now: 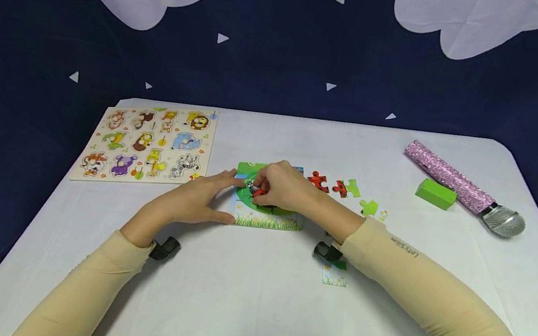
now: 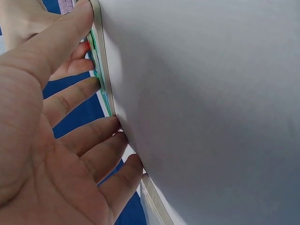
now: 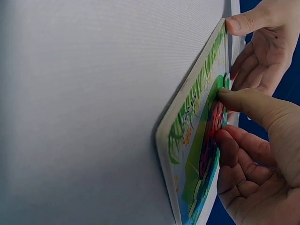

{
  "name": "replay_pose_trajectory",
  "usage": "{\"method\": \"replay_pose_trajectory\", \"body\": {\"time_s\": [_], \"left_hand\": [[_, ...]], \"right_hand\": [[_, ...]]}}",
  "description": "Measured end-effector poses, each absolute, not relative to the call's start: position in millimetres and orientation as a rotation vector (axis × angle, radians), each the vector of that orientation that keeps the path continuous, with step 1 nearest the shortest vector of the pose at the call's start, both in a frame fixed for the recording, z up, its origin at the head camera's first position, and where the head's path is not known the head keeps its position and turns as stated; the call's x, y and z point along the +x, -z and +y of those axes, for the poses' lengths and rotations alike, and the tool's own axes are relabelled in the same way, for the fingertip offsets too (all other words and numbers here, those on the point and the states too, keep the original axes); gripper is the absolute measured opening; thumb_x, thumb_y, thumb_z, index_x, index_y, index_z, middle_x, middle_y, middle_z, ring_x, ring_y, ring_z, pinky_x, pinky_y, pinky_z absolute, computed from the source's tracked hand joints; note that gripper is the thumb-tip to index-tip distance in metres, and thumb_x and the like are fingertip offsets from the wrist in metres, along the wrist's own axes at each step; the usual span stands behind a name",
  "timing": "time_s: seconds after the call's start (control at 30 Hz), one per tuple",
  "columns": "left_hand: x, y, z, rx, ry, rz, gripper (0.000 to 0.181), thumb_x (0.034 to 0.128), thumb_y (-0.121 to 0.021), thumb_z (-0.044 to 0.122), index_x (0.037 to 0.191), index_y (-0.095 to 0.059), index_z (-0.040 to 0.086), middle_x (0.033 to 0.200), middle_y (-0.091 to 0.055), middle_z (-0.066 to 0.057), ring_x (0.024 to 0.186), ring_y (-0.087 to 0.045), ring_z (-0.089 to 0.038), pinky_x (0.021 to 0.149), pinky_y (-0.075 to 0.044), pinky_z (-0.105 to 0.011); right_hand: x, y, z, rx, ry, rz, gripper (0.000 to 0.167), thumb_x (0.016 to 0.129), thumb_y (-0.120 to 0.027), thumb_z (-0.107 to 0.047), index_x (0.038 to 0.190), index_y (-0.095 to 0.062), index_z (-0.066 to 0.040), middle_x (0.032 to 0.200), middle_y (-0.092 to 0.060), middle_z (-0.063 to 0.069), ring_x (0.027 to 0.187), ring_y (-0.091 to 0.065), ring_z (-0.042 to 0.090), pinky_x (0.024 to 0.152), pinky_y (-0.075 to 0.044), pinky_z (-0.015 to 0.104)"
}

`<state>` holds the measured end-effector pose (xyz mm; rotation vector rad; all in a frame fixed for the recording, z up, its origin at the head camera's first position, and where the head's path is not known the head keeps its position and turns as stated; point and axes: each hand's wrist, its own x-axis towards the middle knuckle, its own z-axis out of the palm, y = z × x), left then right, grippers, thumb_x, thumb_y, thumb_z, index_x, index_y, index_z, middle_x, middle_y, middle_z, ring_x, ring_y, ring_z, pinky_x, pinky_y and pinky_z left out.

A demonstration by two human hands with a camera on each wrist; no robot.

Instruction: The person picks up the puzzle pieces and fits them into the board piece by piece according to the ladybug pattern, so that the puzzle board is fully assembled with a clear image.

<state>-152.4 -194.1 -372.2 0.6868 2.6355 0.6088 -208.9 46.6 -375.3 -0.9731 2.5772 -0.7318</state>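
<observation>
A small jigsaw board with a grass border and a green and red picture lies flat on the table. My right hand is over it, pinching a red puzzle piece between thumb and index finger, low against the picture. In the right wrist view the thumb and fingertips touch the red part of the picture; the piece's outline is partly hidden. My left hand rests at the board's left side, fingers spread. Its thumb touches the lower left corner and its index finger the upper left area.
Loose red puzzle pieces and green ones lie right of the board. A grass-printed piece sits nearer, below the right wrist. An animal puzzle board is at the left. Far right are a green block and a glittery pink microphone.
</observation>
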Motion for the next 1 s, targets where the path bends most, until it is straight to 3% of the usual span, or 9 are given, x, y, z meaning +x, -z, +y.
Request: {"method": "replay_pose_trajectory", "body": {"time_s": [0.63, 1.0], "left_hand": [[-153.0, 371.9, -192.9, 0.678, -0.599, 2.629, 0.086, 0.0923, -0.086, 0.041, 0.164, -0.046, 0.018, 0.178, -0.023, -0.019, 0.164, -0.028, -0.041, 0.129, -0.032, -0.065], [-152.1, 372.8, -194.1, 0.645, -0.587, 2.643, 0.095, 0.0915, -0.087, 0.042, 0.168, -0.038, 0.013, 0.178, -0.022, -0.018, 0.164, -0.028, -0.039, 0.13, -0.031, -0.061]], "right_hand": [[-210.7, 375.6, 47.3, -0.985, 0.726, 2.584, 0.023, 0.09, -0.089, -0.02, 0.106, -0.081, -0.005, 0.09, -0.077, 0.004, 0.08, -0.068, 0.013, 0.074, -0.057, 0.025], [-214.4, 374.1, 52.7, -1.03, 0.761, 2.544, 0.027, 0.092, -0.086, -0.022, 0.112, -0.08, -0.005, 0.096, -0.078, 0.006, 0.085, -0.071, 0.015, 0.079, -0.061, 0.028]]}}
